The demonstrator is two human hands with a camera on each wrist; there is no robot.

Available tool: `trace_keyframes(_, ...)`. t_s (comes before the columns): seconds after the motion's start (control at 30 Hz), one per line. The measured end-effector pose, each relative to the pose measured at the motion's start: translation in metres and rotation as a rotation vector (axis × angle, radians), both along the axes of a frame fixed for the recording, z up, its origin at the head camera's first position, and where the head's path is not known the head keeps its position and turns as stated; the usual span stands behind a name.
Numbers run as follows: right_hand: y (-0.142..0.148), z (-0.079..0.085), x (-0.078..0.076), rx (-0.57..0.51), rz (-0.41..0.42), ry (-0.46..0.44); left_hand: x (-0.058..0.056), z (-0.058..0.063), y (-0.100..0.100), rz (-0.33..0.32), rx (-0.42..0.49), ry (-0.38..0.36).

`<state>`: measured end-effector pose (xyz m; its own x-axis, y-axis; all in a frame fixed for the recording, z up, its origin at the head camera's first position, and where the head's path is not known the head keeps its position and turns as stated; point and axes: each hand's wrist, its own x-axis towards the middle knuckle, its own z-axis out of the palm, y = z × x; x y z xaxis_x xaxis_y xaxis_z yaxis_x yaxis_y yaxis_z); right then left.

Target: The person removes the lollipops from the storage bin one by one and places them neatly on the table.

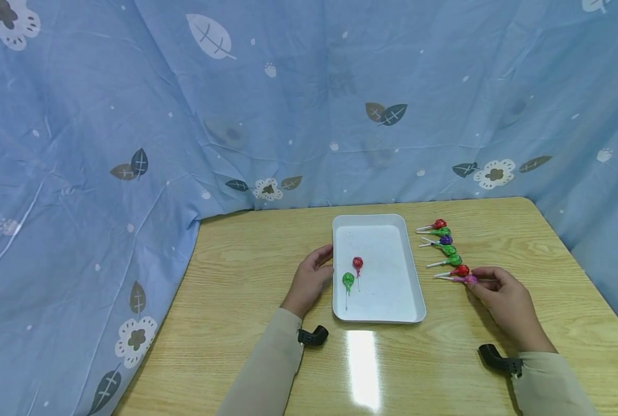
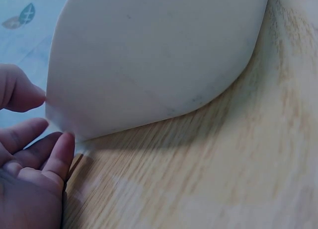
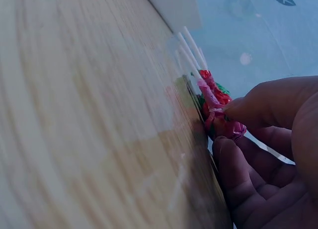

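My right hand (image 1: 506, 297) pinches the pink-wrapped lollipop (image 1: 469, 279) by its head, thumb on one side and fingertips on the other. In the right wrist view this lollipop (image 3: 213, 97) is low by the table, white stick pointing away. Right behind it lies a red lollipop (image 1: 461, 270). My left hand (image 1: 309, 280) touches the outer left side of a white tray (image 1: 387, 303), its fingers loosely bent. The left wrist view shows thumb and fingertips against the tray's wall (image 2: 149, 65). Inside the tray lie a red lollipop (image 1: 358, 263) and a green lollipop (image 1: 347, 280).
Beyond the pinched lollipop, several more lie in a column right of the tray: green (image 1: 453, 260), purple (image 1: 446, 240) and red (image 1: 439, 223) among them. Everything stands on a wooden table (image 1: 236, 277). A blue patterned cloth (image 1: 298, 115) hangs behind it.
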<state>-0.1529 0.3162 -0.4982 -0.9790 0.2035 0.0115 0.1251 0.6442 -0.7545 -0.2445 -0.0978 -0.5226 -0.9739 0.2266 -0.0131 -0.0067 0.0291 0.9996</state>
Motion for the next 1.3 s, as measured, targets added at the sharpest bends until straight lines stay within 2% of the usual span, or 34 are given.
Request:
trace_keyframes(0.3,-0.0008,0.0008,0.0009,-0.037,0.006,0.028,0.0011,0.0016,0.0005,0.005,0.001,0.002)
trace_keyframes(0.57,0.0012,0.0009,0.0028,-0.030,0.016,0.010,0.0027,0.0072,0.0004,-0.015,0.008,-0.007)
trace_keyframes(0.97,0.0037,0.0028,0.0014,0.037,0.054,-0.006,0.0022,0.0077,0.0008,-0.008,0.005,-0.008)
trace_keyframes(1.3,0.0003,0.0020,0.0010,0.017,0.042,0.005,0.0023,0.0077,0.0004,-0.012,0.010,-0.010)
